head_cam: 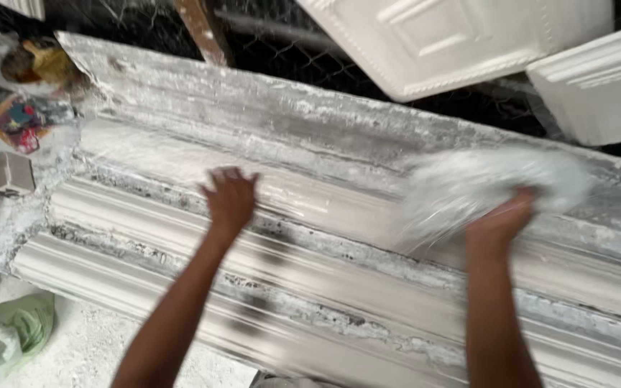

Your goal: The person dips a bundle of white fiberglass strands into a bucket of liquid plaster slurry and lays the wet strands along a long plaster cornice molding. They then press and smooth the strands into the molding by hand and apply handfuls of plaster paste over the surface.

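Long ribbed plaster mould [325,287]: white-grey, caked with dried plaster; its long axis is run from the lower left to the right edge of the view, sloping downward to the right, with parallel grooves laid along the same line

Left hand [230,197]: seen from the back, fingers spread and released, laid flat on a pale wet band [310,201] in the upper grooves of the mould; nothing is grasped

Right hand [503,219]: closed around the lower edge of a bundle of white fibre [483,188]; the bundle is held just above the mould near its far edge, toward the right end, and is blurred; its strands are spread wider than the hand, mostly left to right

White moulded panels [461,39]: two pieces are seen beyond the far edge of the mould, at the upper right

Small beige box [7,172]: set beside the left end of the mould, on a plaster-dusted surface

Green sack [8,334]: found at the lower left corner, below the mould's near edge
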A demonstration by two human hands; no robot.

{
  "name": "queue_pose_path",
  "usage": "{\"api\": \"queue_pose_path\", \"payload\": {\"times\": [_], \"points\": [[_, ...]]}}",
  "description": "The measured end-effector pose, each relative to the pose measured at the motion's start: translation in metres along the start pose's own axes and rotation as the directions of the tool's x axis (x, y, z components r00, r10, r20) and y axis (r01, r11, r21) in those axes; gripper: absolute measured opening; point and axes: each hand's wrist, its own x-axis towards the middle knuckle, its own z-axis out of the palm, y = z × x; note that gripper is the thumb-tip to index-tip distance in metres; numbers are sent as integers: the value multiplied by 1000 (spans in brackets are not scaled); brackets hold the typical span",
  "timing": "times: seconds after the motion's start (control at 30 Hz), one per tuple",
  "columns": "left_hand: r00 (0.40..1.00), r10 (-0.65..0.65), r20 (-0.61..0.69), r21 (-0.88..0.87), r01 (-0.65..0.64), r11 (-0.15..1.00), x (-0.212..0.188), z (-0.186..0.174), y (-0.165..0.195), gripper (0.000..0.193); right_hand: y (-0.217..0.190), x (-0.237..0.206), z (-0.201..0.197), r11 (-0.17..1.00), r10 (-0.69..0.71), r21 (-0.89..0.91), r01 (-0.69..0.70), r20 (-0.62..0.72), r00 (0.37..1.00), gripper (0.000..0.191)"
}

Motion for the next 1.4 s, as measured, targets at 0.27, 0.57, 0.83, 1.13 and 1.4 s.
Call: {"api": "queue_pose_path", "payload": {"times": [0.27, 0.57, 0.83, 1.13, 1.4], "points": [[864, 407, 295, -950, 219, 224, -61, -48, 140, 24, 60, -46, 22, 992, 122, 42, -120, -42, 992, 63], [918, 188, 348, -482, 3, 876, -6, 55, -12, 28, -81, 15, 26, 970, -110, 234, 72, 152, 982, 56], [917, 386, 96, -993, 60, 103, -67, -18, 85, 42, 61, -104, 43, 998, 29, -55, -40, -177, 984, 55], [935, 340, 102, -932, -30, 362, -57, -9, 65, 19, -75, -64, 32, 989, -121, -112, 98, -228, 966, 67], [707, 360, 609, -238, -270, 933, -40, 23, 60, 26, -138, -14, -27, 976, -202, -112, 187, -144, 969, 65]]}}
